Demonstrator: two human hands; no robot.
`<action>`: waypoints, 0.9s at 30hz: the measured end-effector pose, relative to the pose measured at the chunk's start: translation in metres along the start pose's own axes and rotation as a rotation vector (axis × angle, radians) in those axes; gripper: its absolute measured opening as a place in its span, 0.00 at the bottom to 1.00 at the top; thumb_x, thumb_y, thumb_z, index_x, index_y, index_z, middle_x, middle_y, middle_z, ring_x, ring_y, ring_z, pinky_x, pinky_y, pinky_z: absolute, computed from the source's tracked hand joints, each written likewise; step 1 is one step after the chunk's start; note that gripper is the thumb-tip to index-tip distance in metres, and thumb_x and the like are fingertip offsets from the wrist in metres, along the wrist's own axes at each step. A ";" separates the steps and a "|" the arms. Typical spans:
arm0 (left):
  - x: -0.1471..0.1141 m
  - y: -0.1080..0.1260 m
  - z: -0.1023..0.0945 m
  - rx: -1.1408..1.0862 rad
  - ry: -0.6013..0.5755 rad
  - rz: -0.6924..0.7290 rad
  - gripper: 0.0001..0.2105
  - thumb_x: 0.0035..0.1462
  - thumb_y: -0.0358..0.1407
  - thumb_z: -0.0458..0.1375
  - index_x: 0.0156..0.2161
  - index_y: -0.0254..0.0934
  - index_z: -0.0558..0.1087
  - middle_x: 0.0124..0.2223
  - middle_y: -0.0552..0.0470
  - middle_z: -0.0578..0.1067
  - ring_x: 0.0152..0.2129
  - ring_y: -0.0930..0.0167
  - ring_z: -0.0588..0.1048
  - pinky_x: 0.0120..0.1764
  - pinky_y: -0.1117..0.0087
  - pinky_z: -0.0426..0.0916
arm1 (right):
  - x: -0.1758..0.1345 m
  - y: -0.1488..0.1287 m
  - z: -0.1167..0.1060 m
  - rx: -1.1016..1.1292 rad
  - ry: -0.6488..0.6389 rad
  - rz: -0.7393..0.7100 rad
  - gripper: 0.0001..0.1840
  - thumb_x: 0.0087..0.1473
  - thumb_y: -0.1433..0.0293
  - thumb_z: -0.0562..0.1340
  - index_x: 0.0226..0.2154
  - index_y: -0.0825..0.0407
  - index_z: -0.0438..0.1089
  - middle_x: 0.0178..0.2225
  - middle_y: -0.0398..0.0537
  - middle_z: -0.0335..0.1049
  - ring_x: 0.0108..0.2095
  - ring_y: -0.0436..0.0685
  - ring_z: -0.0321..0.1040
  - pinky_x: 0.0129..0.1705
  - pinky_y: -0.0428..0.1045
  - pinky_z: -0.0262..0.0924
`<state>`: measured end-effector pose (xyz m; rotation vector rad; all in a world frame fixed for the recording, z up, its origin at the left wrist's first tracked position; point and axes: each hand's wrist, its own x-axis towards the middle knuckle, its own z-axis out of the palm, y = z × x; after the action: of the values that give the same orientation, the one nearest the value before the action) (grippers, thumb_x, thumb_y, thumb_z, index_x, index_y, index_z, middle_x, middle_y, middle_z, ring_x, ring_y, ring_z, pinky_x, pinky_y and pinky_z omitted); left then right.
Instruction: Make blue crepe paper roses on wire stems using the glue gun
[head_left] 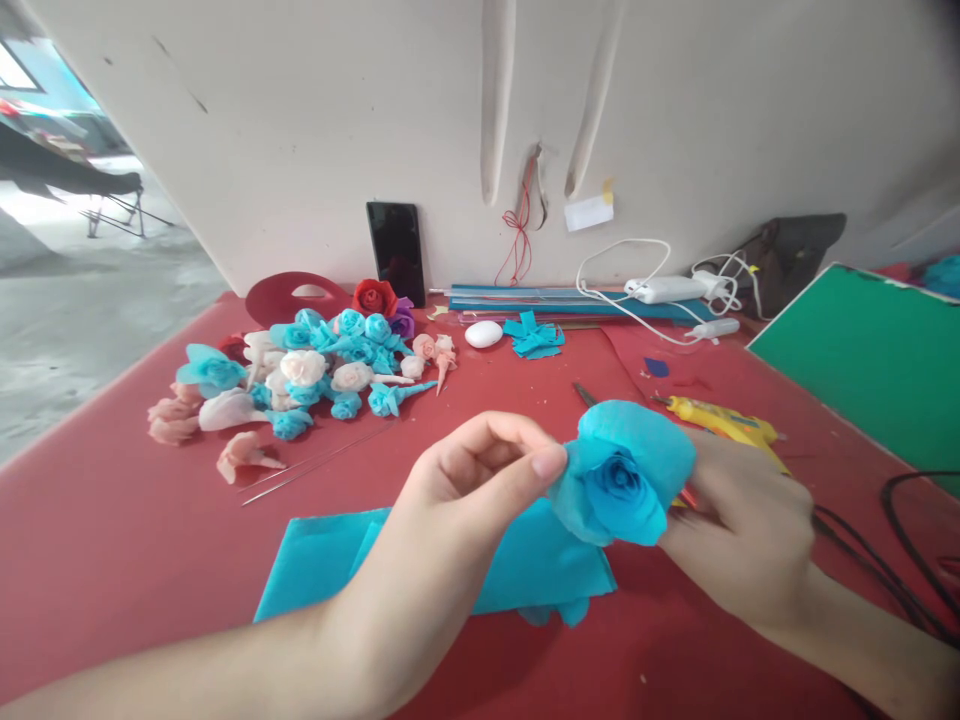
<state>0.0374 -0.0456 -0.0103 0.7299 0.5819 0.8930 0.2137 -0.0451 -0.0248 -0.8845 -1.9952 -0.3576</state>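
A blue crepe-paper rose (622, 476) with a tightly curled centre and wide outer petals is held up above the table. Thumb and forefinger of my left hand (480, 490) pinch the edge of an outer petal on its left side. My right hand (739, 520) is closed at the rose's right side; its fingertips are mostly hidden behind the petals. A small red and yellow bit shows beside those fingers, too little to name. Below the rose lie folded sheets of blue crepe paper (322, 560), partly covered by my left forearm, with cut blue petals (559, 612) under their edge.
Many blue, white and pink paper flowers (302, 367) are piled at the left, near thin metal wires (300, 470). A yellow glue gun (724, 420) lies behind my right hand. Farther back are a phone (396, 252), a white power strip (666, 290) and a green board (862, 370).
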 end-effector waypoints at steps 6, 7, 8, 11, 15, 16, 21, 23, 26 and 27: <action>-0.001 0.000 -0.001 0.044 0.027 0.019 0.08 0.54 0.36 0.60 0.27 0.36 0.68 0.23 0.58 0.66 0.19 0.80 0.65 0.23 0.80 0.67 | 0.000 0.002 -0.001 -0.015 0.002 -0.006 0.08 0.55 0.76 0.54 0.26 0.51 0.58 0.18 0.38 0.62 0.20 0.46 0.59 0.21 0.43 0.51; -0.001 0.000 -0.001 0.039 0.016 0.015 0.08 0.55 0.36 0.60 0.28 0.37 0.67 0.23 0.58 0.66 0.18 0.80 0.65 0.23 0.80 0.67 | 0.000 0.002 -0.001 -0.014 0.001 -0.007 0.08 0.56 0.76 0.54 0.26 0.51 0.58 0.18 0.38 0.62 0.19 0.46 0.59 0.21 0.43 0.51; -0.001 0.000 -0.001 0.034 0.001 0.006 0.08 0.55 0.37 0.59 0.28 0.37 0.67 0.24 0.58 0.67 0.17 0.80 0.65 0.23 0.79 0.67 | 0.000 0.002 -0.001 -0.013 0.000 -0.007 0.08 0.56 0.76 0.54 0.26 0.51 0.58 0.18 0.38 0.62 0.19 0.46 0.59 0.20 0.44 0.51; -0.001 -0.001 -0.001 0.031 -0.019 -0.005 0.07 0.56 0.37 0.58 0.29 0.38 0.67 0.25 0.58 0.67 0.15 0.80 0.65 0.21 0.79 0.66 | 0.000 0.003 -0.001 -0.008 0.001 -0.010 0.08 0.56 0.75 0.54 0.27 0.51 0.58 0.19 0.38 0.62 0.19 0.47 0.60 0.20 0.44 0.50; -0.001 -0.001 0.000 0.024 -0.001 -0.005 0.07 0.56 0.36 0.58 0.28 0.38 0.68 0.23 0.59 0.66 0.16 0.81 0.65 0.23 0.81 0.66 | 0.000 0.002 0.000 -0.002 0.005 -0.005 0.09 0.57 0.75 0.54 0.26 0.51 0.57 0.18 0.38 0.62 0.19 0.46 0.60 0.18 0.45 0.48; -0.001 -0.001 -0.001 0.023 -0.002 -0.005 0.07 0.56 0.36 0.58 0.28 0.38 0.68 0.23 0.60 0.66 0.16 0.81 0.65 0.24 0.81 0.67 | 0.000 0.001 0.000 -0.001 0.006 -0.004 0.10 0.57 0.75 0.54 0.25 0.51 0.57 0.18 0.38 0.61 0.19 0.46 0.60 0.18 0.45 0.48; -0.001 -0.001 -0.002 0.021 -0.019 0.004 0.07 0.56 0.36 0.58 0.29 0.39 0.68 0.23 0.59 0.67 0.15 0.81 0.66 0.23 0.79 0.67 | -0.001 0.000 -0.001 0.001 0.018 0.003 0.10 0.57 0.75 0.54 0.25 0.50 0.57 0.18 0.38 0.61 0.19 0.47 0.60 0.18 0.44 0.48; -0.001 -0.001 -0.001 0.030 0.001 0.030 0.07 0.55 0.35 0.60 0.27 0.37 0.68 0.23 0.59 0.66 0.17 0.81 0.65 0.22 0.82 0.66 | -0.001 0.001 -0.001 0.001 0.013 0.000 0.10 0.58 0.74 0.54 0.25 0.50 0.56 0.18 0.38 0.61 0.19 0.47 0.60 0.18 0.44 0.48; -0.001 0.000 -0.001 0.043 0.030 0.041 0.08 0.53 0.34 0.61 0.26 0.36 0.69 0.22 0.58 0.65 0.18 0.81 0.63 0.21 0.84 0.66 | 0.000 0.001 0.000 -0.006 0.010 0.000 0.10 0.59 0.73 0.53 0.25 0.50 0.57 0.18 0.38 0.61 0.19 0.46 0.60 0.19 0.44 0.49; -0.001 0.000 -0.001 0.045 0.032 0.036 0.08 0.53 0.35 0.61 0.26 0.36 0.69 0.22 0.58 0.65 0.18 0.80 0.63 0.21 0.83 0.66 | 0.000 0.001 0.000 -0.008 0.011 0.000 0.10 0.59 0.73 0.53 0.26 0.50 0.57 0.18 0.38 0.61 0.19 0.46 0.60 0.19 0.44 0.49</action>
<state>0.0363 -0.0467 -0.0108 0.7698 0.6206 0.9286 0.2144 -0.0445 -0.0248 -0.8857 -1.9853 -0.3700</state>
